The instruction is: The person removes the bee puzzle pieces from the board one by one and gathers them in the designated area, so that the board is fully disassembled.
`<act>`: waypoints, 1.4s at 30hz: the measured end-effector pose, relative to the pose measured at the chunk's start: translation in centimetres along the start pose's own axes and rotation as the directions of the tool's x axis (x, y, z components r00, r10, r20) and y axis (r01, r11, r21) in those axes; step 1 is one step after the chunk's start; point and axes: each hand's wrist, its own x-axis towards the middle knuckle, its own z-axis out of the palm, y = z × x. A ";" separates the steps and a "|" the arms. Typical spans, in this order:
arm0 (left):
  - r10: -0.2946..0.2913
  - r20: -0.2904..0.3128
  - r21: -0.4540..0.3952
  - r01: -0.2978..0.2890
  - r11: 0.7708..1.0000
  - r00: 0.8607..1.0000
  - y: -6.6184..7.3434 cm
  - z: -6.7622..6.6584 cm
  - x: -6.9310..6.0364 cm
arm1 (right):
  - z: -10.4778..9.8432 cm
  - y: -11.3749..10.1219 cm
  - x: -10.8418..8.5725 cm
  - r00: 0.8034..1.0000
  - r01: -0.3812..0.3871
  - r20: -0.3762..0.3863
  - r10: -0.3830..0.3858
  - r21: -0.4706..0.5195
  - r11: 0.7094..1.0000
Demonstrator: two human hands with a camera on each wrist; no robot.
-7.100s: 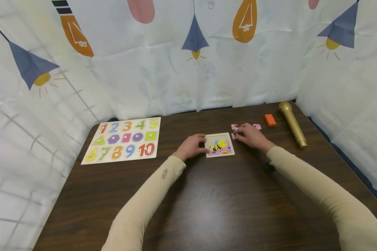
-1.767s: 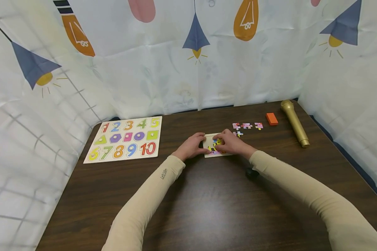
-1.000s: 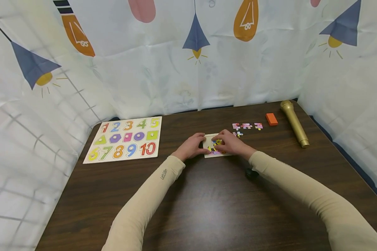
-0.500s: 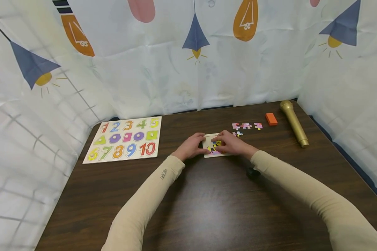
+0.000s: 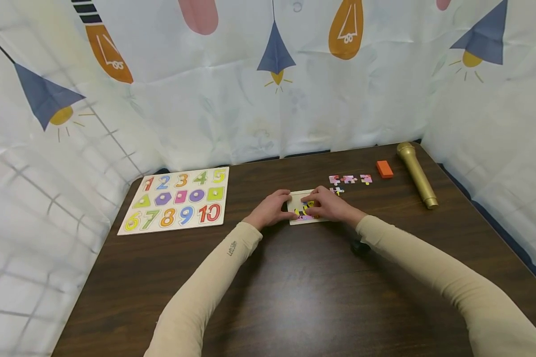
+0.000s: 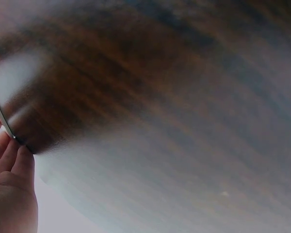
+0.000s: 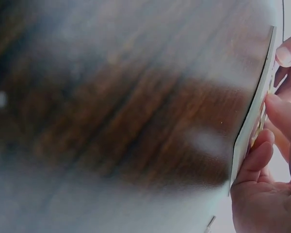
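Note:
A small wooden puzzle tray (image 5: 296, 199) with a bee picture on pink lies at the middle of the table. My left hand (image 5: 272, 209) grips its left edge, thumb near the lower corner and fingers near the upper one. Over the tray's right half, my right hand (image 5: 332, 204) pinches a yellow puzzle piece (image 5: 310, 204) against the picture; the hand hides most of that side. In the left wrist view only the tray's thin edge (image 6: 0, 112) shows beside the fingers. The right wrist view has the right thumb and fingers on the tray's face.
Several loose puzzle pieces (image 5: 349, 179) lie behind the right hand. Farther right are an orange block (image 5: 384, 169) and a gold microphone (image 5: 417, 174). A number-and-shape board (image 5: 174, 201) lies at left on the dark table (image 5: 268, 307). Curtains border the back and sides.
Since the oldest frame, my right hand has come left from the loose pieces onto the tray. Over the last second both hands stay nearly in place, with slight finger movement.

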 end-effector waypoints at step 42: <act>-0.009 0.001 0.005 0.009 1.000 1.000 -0.1 0.2 0.0 | -1.8 2.1 -1.7 0.976 -0.128 -0.166 0.143 0.094 0.987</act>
